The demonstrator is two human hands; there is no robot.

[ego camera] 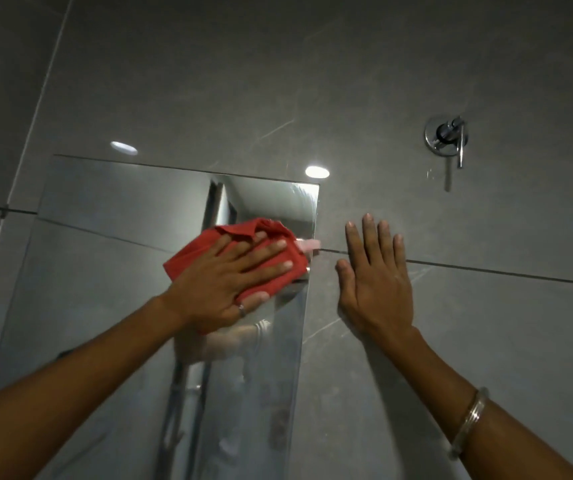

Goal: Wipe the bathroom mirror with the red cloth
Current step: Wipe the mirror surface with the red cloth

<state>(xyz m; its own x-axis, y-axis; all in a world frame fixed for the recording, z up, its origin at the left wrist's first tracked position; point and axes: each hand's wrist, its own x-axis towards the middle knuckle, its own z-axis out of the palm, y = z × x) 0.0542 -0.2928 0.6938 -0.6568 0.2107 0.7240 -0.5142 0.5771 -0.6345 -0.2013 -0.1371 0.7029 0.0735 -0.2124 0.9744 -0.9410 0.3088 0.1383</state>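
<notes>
A frameless rectangular mirror [112, 244] hangs on the grey tiled wall. My left hand [222, 278] lies flat on the red cloth [205, 247], pressing it against the glass near the mirror's right edge, in its upper part. My right hand [375, 278] rests flat with its fingers spread on the tile just right of the mirror, holding nothing. A ring shows on the left hand and a bangle on the right wrist.
A chrome wall tap [446, 136] with a lever sticks out of the tile at the upper right. Dark grout lines cross the wall. The mirror reflects ceiling lights and a doorway.
</notes>
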